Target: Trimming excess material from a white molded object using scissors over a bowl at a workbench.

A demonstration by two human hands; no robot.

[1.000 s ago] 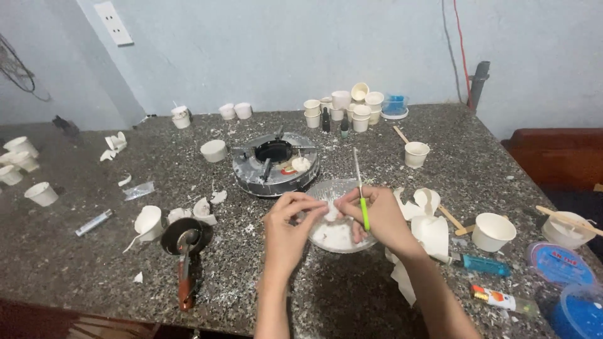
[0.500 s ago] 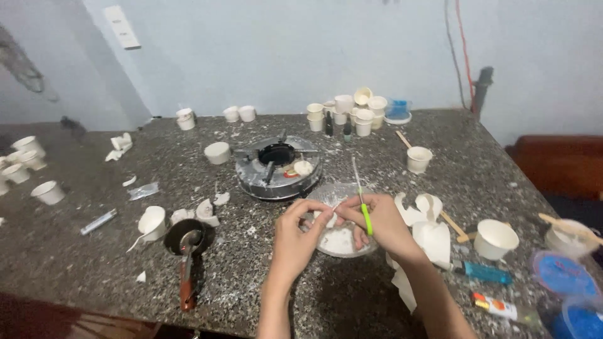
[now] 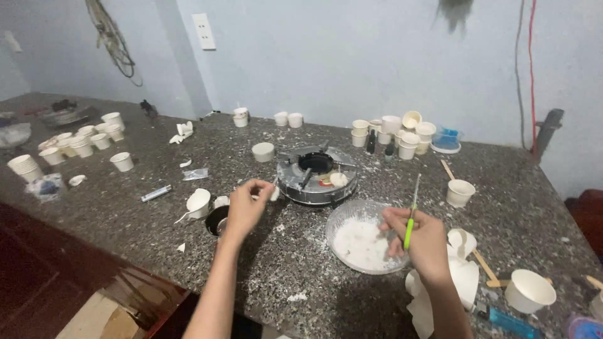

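My right hand (image 3: pixel 419 242) grips a thin tool with a green handle (image 3: pixel 411 221) and rests on the right rim of a clear bowl (image 3: pixel 339 220) that holds white powder. My left hand (image 3: pixel 246 206) is off to the left of the bowl, above the speckled stone counter (image 3: pixel 289 270). Its fingertips pinch a small white piece (image 3: pixel 274 193) close to the round metal burner (image 3: pixel 317 174). A small black pan (image 3: pixel 217 221) lies just below the left hand.
Small paper cups stand in clusters at the far left (image 3: pixel 81 141) and at the back (image 3: pixel 396 133). A cup with a wooden stick (image 3: pixel 460 192) and a white cup (image 3: pixel 529 290) sit to the right. Torn white paper (image 3: pixel 461 276) lies beside the bowl. The counter's front edge (image 3: pixel 157 276) runs diagonally at lower left.
My left hand has left the bowl and moved left toward the burner with a small white piece. My right hand stays at the bowl with the tool.
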